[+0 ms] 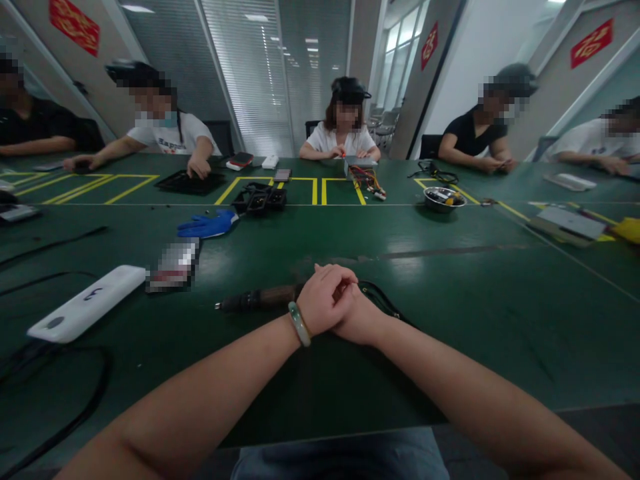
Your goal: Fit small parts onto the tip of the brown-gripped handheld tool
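Clasped together on the green table are my left hand (324, 299) and my right hand (361, 317), fingers closed and overlapping. No object shows in either; the inner fingers are partly hidden. A bracelet (299, 324) circles my left wrist. Just beyond the hands lies a dark electric screwdriver (260, 299), its bit pointing left and its rear end hidden behind my left hand. A black cord (383, 300) curves out behind my right hand.
To the left are a white power bank-like device (90, 303), a phone (174, 265) and a blue glove (209, 225). A metal bowl (444, 199) holds small parts. Across the table, a person handles a metal box with coloured wires (361, 168); other people sit alongside.
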The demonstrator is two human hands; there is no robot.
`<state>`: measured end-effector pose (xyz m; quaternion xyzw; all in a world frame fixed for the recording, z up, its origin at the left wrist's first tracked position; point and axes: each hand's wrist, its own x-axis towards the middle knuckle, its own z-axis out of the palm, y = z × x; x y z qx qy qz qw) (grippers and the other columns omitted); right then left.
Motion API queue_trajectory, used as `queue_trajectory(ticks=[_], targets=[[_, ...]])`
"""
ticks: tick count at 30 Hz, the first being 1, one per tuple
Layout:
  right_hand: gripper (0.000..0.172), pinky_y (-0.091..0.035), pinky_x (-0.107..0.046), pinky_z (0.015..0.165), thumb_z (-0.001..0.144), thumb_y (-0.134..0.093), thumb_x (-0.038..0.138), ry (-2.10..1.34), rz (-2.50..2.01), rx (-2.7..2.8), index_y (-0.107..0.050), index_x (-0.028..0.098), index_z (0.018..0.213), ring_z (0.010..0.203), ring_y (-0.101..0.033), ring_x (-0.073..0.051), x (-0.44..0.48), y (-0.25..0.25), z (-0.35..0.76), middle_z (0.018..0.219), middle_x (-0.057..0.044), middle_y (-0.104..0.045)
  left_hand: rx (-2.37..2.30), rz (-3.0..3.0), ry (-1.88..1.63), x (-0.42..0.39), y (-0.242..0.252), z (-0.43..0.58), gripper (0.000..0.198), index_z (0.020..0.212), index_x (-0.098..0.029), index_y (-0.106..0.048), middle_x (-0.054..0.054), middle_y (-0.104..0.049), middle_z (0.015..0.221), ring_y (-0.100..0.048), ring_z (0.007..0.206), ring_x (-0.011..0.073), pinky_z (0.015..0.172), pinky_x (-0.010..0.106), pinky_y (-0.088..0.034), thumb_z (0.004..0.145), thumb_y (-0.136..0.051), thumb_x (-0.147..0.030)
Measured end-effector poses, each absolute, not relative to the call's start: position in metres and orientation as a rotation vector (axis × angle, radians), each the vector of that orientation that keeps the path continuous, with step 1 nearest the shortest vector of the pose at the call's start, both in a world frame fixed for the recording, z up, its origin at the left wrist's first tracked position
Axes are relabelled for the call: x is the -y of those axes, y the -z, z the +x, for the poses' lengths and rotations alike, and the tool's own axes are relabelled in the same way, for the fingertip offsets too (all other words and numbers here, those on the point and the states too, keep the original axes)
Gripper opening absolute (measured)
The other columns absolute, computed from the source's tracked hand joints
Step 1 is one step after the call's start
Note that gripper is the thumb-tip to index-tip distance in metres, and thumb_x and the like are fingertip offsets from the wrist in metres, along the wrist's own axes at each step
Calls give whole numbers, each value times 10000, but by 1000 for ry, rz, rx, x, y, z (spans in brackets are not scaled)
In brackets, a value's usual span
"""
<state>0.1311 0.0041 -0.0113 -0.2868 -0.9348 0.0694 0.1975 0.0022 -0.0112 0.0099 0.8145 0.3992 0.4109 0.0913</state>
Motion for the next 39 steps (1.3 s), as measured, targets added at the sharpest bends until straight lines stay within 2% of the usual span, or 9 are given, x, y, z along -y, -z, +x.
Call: queue_trajectory(ticks=[3,7,9,11,14,17,26,34,39], targets=[[482,-363,-403,1045,854,-537,266,-16,-1027,2595,-474,127,1310,1209,-453,-250,-4,-9,155,1302,-142,-498,-1249,2421,-1236,11,-12,3,237,1014,-190,-519,65,-597,1021,-551,988,214,924,389,-442,798,-461,-111],[244,-474,-399,801,854,-595,327,242,-1657,2468,-592,140,1010,946,-571,-277,6,-28,184,1019,-141,-579,-1619,2480,-1069,13,-12,7,334,1008,-181,-489,93,-565,1087,-516,1063,262,1010,452,-381,688,-510,-87],[217,-480,-379,719,856,-605,362,262,-1768,2505,-599,153,913,858,-587,-271,9,-27,192,939,-132,-584,-1750,2511,-951,14,-9,9,372,1035,-173,-483,100,-555,1103,-502,1088,280,1066,484,-324,674,-548,-114],[177,-478,-364,689,877,-578,337,210,-1744,2569,-605,163,904,817,-595,-260,7,-23,195,905,-126,-594,-1820,2526,-837,13,-6,10,369,1059,-169,-486,98,-565,1078,-510,1071,280,1058,491,-334,699,-566,-147],[127,-469,-351,679,910,-505,240,100,-1700,2590,-609,168,910,783,-602,-243,2,-16,193,889,-125,-610,-1827,2536,-673,8,-2,8,267,1034,-182,-512,83,-588,995,-545,959,253,880,424,-463,770,-552,-189],[147,-448,-342,667,927,-455,215,26,-1728,2539,-593,167,907,770,-602,-241,-6,-14,194,900,-131,-619,-1755,2582,-575,2,-2,4,168,997,-196,-539,68,-598,961,-553,899,226,757,358,-485,831,-534,-222],[180,-391,-299,654,968,-387,286,-178,-1851,1940,-528,177,996,762,-602,-201,-65,-5,225,892,-84,-657,-1670,2631,-574,-3,-2,1,129,986,-215,-573,36,-609,973,-557,906,196,791,333,-465,879,-557,-287],[110,-443,-263,705,890,-552,209,-710,-1494,2210,-638,228,956,792,-635,-145,-41,-9,209,850,-4,-689,-1652,2610,-620,-3,-1,2,125,978,-214,-581,33,-619,978,-572,920,194,803,328,-466,871,-581,-278],[141,-461,-265,732,850,-621,207,-785,-1472,2248,-687,250,967,820,-647,-145,-41,-5,205,878,14,-703,-1648,2574,-657,-3,-1,3,95,957,-212,-587,26,-624,984,-580,918,193,803,338,-471,868,-566,-234]])
